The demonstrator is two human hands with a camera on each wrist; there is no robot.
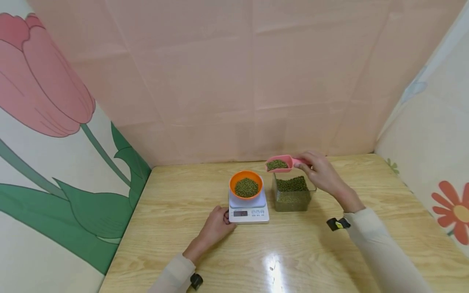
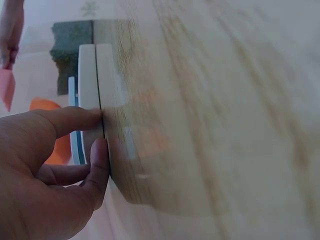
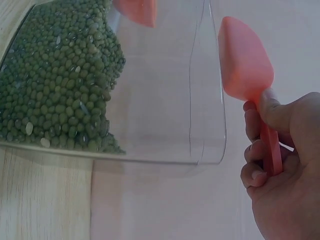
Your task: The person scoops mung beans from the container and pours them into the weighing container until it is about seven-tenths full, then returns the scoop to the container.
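A pink scoop (image 1: 280, 163) filled with green mung beans (image 1: 277, 165) is gripped by its handle in my right hand (image 1: 322, 173). The scoop is above the back of a clear plastic container (image 1: 292, 202), which holds more mung beans (image 3: 60, 80). To its left stands a white kitchen scale (image 1: 249, 217) with a small display whose digits are unreadable. An orange bowl (image 1: 246, 174) of mung beans sits on the scale. My left hand (image 1: 217, 224) holds the scale's front left corner, thumb along the front edge and fingers curled at the side.
Everything stands on a wood-grain table (image 1: 176, 195). A pinkish sheet (image 1: 234, 81) rises behind the table's back edge. Flower-printed panels flank it, with a tulip panel (image 1: 55, 162) on the left. Light glares off the tabletop near the front.
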